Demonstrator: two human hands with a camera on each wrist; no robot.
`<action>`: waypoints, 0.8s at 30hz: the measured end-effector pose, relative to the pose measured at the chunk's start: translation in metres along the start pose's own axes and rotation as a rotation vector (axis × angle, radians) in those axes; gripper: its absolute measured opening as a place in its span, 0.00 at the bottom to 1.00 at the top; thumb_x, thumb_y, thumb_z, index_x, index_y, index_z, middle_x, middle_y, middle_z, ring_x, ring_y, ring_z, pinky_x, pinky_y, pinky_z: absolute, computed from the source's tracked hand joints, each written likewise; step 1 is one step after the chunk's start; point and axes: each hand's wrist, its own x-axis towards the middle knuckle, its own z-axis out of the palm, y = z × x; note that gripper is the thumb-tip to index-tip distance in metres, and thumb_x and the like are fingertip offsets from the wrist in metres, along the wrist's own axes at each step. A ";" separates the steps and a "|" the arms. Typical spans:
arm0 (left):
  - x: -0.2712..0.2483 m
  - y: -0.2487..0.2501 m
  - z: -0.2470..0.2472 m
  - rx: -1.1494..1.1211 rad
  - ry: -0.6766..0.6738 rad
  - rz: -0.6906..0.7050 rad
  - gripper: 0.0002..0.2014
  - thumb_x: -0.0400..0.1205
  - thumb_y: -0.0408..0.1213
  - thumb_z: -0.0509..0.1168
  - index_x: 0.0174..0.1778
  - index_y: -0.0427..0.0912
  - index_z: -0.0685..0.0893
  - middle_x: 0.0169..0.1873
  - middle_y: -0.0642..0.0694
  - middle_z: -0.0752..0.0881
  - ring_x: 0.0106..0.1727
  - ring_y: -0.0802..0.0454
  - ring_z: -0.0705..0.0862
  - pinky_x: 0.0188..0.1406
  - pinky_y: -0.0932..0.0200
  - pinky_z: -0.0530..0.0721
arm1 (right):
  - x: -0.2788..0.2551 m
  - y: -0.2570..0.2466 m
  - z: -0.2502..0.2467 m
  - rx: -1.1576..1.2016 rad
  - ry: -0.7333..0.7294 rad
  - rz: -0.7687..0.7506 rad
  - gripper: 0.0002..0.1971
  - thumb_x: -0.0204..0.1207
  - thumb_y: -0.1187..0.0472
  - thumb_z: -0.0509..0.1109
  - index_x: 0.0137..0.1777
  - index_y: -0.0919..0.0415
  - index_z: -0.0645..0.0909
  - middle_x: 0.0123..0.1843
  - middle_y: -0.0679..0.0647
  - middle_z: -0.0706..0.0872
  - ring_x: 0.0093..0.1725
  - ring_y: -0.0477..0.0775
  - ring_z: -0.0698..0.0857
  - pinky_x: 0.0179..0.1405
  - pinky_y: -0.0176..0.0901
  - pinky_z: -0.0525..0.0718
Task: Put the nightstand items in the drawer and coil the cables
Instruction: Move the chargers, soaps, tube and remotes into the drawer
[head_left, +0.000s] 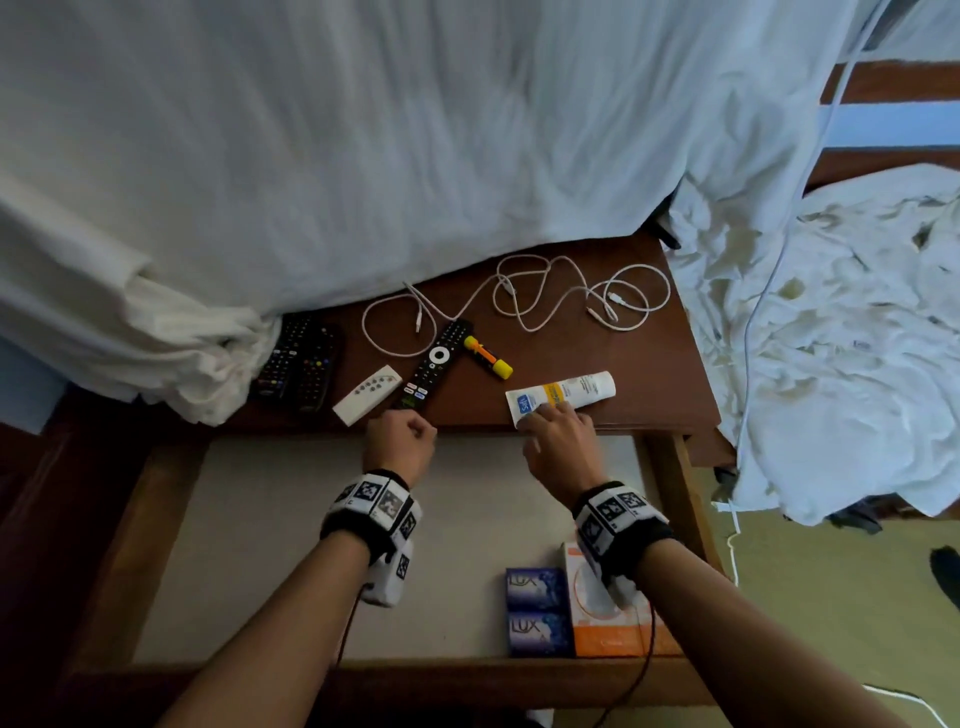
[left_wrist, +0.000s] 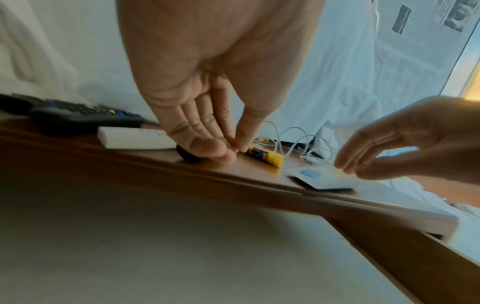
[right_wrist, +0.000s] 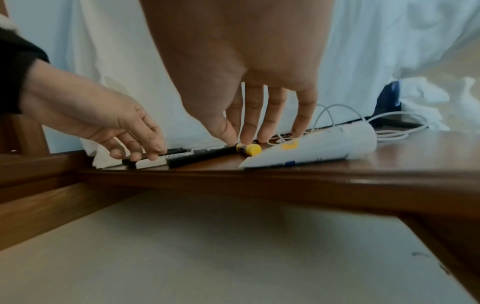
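On the brown nightstand top (head_left: 670, 364) lie a black remote with a white ring (head_left: 434, 366), a white tube (head_left: 563, 394), a yellow and orange flashlight (head_left: 488, 357) and loose white cables (head_left: 524, 299). My left hand (head_left: 402, 434) sits over the near end of the black remote (right_wrist: 202, 156), fingers and thumb pinched round it. My right hand (head_left: 548, 418) reaches over the tube's flat end (left_wrist: 319, 179) with straight, spread fingers (right_wrist: 249, 127), the tips touching it. Below both wrists the drawer (head_left: 260, 519) stands open.
Two more black remotes (head_left: 301, 364) and a small white remote (head_left: 366, 400) lie at the left by the hanging bed sheet (head_left: 363, 156). Two blue soap boxes (head_left: 537, 610) and an orange box (head_left: 608, 623) sit in the drawer's front right corner. Crumpled white bedding (head_left: 841, 338) lies at the right.
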 end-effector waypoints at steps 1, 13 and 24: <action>0.010 0.001 -0.008 -0.002 0.051 -0.001 0.06 0.75 0.36 0.69 0.33 0.42 0.88 0.35 0.41 0.92 0.43 0.41 0.89 0.42 0.54 0.85 | 0.009 -0.001 -0.005 -0.016 0.032 0.011 0.10 0.67 0.64 0.71 0.48 0.56 0.87 0.50 0.55 0.87 0.54 0.65 0.83 0.47 0.56 0.80; 0.065 0.024 -0.028 0.173 0.059 0.165 0.05 0.77 0.40 0.70 0.47 0.46 0.89 0.50 0.43 0.90 0.55 0.42 0.86 0.52 0.52 0.83 | 0.057 0.014 -0.006 -0.259 -0.242 0.157 0.21 0.71 0.62 0.70 0.65 0.55 0.73 0.66 0.54 0.78 0.70 0.61 0.74 0.73 0.65 0.66; 0.094 0.088 0.019 0.490 -0.283 0.628 0.32 0.77 0.24 0.65 0.77 0.51 0.72 0.78 0.51 0.70 0.75 0.45 0.74 0.69 0.45 0.79 | 0.061 0.026 -0.015 -0.283 -0.316 0.115 0.23 0.72 0.65 0.71 0.68 0.57 0.74 0.68 0.57 0.73 0.70 0.62 0.73 0.76 0.69 0.60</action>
